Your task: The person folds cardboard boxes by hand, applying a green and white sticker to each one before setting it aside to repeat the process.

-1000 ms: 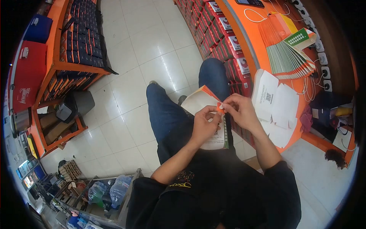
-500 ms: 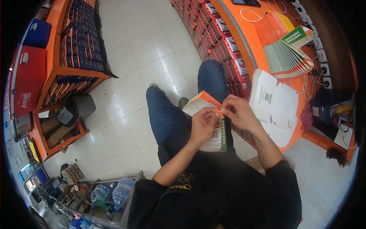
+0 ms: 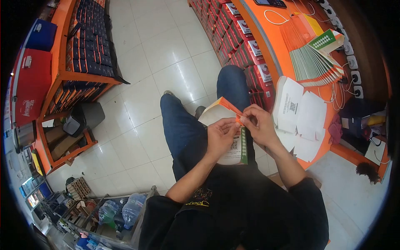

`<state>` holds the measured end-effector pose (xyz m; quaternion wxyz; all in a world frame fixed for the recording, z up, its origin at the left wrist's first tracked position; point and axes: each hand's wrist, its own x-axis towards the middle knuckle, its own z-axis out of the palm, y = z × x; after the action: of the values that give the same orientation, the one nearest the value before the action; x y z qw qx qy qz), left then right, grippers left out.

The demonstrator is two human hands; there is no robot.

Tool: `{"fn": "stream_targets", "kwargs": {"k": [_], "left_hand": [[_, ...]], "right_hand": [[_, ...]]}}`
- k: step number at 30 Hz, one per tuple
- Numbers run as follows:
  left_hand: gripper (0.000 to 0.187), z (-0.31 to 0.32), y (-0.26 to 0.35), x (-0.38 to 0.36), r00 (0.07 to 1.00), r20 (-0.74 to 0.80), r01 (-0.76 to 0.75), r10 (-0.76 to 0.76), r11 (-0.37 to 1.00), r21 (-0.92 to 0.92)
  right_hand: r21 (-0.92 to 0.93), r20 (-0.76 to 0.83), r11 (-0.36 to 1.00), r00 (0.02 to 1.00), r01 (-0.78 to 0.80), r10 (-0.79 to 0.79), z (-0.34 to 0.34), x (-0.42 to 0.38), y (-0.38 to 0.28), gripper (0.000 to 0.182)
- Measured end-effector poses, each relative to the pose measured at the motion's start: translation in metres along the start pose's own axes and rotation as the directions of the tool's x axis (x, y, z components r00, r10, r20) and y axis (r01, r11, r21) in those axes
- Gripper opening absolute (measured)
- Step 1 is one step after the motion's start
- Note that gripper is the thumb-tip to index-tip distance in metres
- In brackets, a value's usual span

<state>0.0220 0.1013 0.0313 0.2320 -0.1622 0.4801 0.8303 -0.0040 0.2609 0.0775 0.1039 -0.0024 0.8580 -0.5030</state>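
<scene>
Over my lap, both hands hold one partly folded paper piece [image 3: 234, 146], white inside with an orange flap and a green patterned edge. My left hand [image 3: 222, 135] pinches it from the left, at the orange part. My right hand [image 3: 259, 125] pinches the same orange part from the right, its fingertips nearly touching those of my left hand. The flap's upper end curls up and left beyond my fingers. A printed code shows on the white face below my hands.
On the orange table [image 3: 266, 31] at right are white printed sheets [image 3: 287, 102], a fanned stack of green-edged folded pieces [image 3: 312, 66], white cables and a phone [image 3: 271, 3]. Red boxes [image 3: 233, 41] line the space beneath. Left stands a shelf of dark boxes [image 3: 89, 46]; lower left, plastic bottles [image 3: 133, 208].
Both hands keep their grip on the orange part, with only a slight shift of fingers and paper. The view has moved very slightly.
</scene>
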Motion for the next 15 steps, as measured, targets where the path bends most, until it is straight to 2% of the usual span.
{"fn": "stream_targets", "kwargs": {"k": [5, 7, 8, 9, 11, 12, 14, 15], "left_hand": [[0.020, -0.004, 0.000, 0.000, 1.000, 0.000, 0.016, -0.016, 1.000, 0.011], [0.022, -0.003, 0.000, -0.001, 0.999, -0.033, -0.013, 0.014, 0.999, 0.038], [0.023, -0.003, 0.001, -0.003, 1.000, -0.027, -0.013, 0.014, 1.000, 0.014], [0.023, -0.005, -0.001, -0.005, 1.000, 0.004, -0.014, 0.014, 1.000, 0.021], [0.023, -0.013, -0.010, 0.000, 0.996, -0.013, -0.089, 0.092, 0.983, 0.160], [0.023, -0.016, -0.011, 0.001, 0.995, 0.033, -0.101, 0.097, 0.981, 0.166], [0.023, -0.022, -0.010, 0.003, 0.997, -0.012, -0.069, 0.071, 0.989, 0.130], [0.023, -0.023, -0.009, 0.003, 0.996, 0.035, -0.081, 0.077, 0.987, 0.138]], "right_hand": [[0.046, -0.043, 0.999, 0.999, -0.013, 0.015, 0.004, 0.001, 0.005, 0.009], [0.118, 0.046, 0.993, 0.999, -0.024, 0.018, 0.000, 0.001, 0.007, 0.010], [0.074, 0.020, 0.996, 0.999, 0.042, -0.044, -0.001, 0.002, 0.001, 0.010], [0.070, 0.025, 0.998, 1.000, 0.004, -0.006, -0.003, 0.000, -0.009, 0.010], [0.035, -0.044, 0.990, 0.989, 0.139, -0.138, 0.001, -0.001, -0.004, 0.010], [0.064, -0.080, 0.989, 0.989, 0.133, -0.127, 0.004, 0.000, 0.000, 0.009], [0.114, -0.142, 0.988, 0.986, 0.108, -0.091, 0.012, -0.001, 0.007, 0.009], [0.063, -0.180, 0.986, 0.973, 0.156, -0.143, 0.019, -0.002, 0.013, 0.009]]}}
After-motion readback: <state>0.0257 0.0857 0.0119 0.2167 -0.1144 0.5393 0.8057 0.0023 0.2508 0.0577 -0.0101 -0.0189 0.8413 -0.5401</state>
